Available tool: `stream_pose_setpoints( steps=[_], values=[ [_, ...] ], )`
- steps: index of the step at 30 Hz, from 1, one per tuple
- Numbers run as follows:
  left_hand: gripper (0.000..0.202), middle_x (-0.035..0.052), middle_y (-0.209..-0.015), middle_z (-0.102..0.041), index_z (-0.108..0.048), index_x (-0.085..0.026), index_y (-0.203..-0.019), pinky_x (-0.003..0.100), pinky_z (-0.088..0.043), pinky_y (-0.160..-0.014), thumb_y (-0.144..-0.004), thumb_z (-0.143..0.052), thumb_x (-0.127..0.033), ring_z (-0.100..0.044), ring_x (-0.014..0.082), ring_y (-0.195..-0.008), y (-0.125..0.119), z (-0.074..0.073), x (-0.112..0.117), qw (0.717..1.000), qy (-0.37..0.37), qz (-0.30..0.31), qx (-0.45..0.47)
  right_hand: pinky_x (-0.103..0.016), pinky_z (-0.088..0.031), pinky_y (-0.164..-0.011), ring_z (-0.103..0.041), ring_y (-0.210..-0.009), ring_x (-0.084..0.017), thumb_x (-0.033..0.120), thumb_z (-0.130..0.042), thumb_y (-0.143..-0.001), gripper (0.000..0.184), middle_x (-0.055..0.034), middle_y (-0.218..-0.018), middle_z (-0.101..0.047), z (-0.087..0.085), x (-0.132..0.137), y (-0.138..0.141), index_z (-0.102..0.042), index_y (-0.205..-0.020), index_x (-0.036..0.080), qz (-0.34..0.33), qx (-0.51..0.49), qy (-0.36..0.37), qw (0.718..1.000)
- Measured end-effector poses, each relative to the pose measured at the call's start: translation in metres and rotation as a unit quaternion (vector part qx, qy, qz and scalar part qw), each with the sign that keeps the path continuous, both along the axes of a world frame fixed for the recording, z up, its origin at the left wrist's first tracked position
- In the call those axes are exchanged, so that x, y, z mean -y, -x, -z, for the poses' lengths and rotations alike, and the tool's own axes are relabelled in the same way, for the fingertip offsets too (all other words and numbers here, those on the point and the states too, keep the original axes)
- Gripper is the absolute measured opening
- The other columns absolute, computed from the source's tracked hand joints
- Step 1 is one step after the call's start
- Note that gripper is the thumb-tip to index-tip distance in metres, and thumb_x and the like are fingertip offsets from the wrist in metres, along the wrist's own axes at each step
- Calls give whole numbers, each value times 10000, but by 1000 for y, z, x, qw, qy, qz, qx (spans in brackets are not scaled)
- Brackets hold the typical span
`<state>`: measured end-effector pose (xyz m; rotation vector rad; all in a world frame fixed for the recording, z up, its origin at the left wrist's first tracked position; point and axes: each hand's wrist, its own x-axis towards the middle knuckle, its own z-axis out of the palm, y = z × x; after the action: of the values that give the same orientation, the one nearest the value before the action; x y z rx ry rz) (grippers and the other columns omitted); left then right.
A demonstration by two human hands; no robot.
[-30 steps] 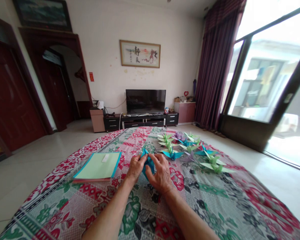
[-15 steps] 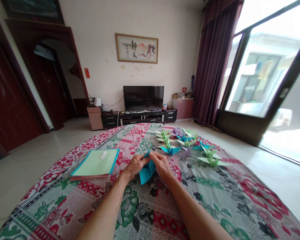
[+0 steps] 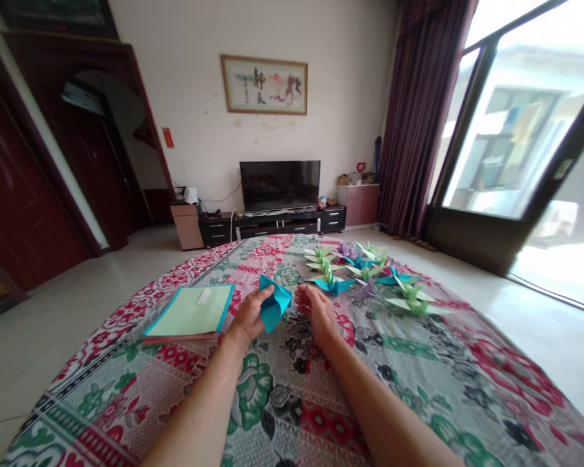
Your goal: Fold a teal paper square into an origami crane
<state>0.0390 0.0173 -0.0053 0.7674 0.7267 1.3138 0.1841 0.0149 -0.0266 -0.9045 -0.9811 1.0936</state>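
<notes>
The left hand (image 3: 250, 316) is gripping a folded teal paper sheet (image 3: 274, 305); the right hand (image 3: 316, 310) is resting released beside it, seemingly apart.

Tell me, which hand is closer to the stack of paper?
Left. The left hand, holding the blue paper, is just right of the stack; the right hand rests farther right.

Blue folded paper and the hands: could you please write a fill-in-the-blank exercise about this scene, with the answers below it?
1. The blue folded paper is held in the ____ hand only.
2. The right hand is open and holds ____.
3. The stack of sheets, beside the left hand, has a light ____ sheet on top.
Missing words: left; nothing; green.
</notes>
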Motion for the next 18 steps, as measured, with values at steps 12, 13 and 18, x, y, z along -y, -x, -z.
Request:
stream_pose_setpoints(
  steps=[12, 13, 18],
  values=[
    [179, 24, -688, -664, -607, -142, -825, 255, -507, -559, -701, -650, -264, -619, 140, -591, 3, 2, -1, 998, 48, -30, 21, -301, -475, -712, -535, -901, -181, 99, -484, -669, 249, -57, -961, -545, -2, 17, 15, -545, -890, 195, 147, 289, -263, 909],
    [178, 22, -678, -661, -604, -140, -803, 257, -507, -568, -693, -657, -268, -620, 141, -594, 3, 2, -2, 998, 46, -31, 17, -313, -472, -739, -527, -934, -187, 84, -481, -673, 261, -62, -984, -538, -3, 19, 15, -544, -900, 197, 147, 309, -280, 897],
    [235, 24, -620, -645, -594, -126, -726, 270, -499, -602, -624, -714, -299, -628, 166, -624, 2, 5, -4, 999, 21, -24, 2, -297, -468, -752, -534, -912, -172, 118, -465, -753, 178, -60, -948, -549, -3, 18, 15, -559, -885, 193, 146, 331, -286, 887]
  ],
)
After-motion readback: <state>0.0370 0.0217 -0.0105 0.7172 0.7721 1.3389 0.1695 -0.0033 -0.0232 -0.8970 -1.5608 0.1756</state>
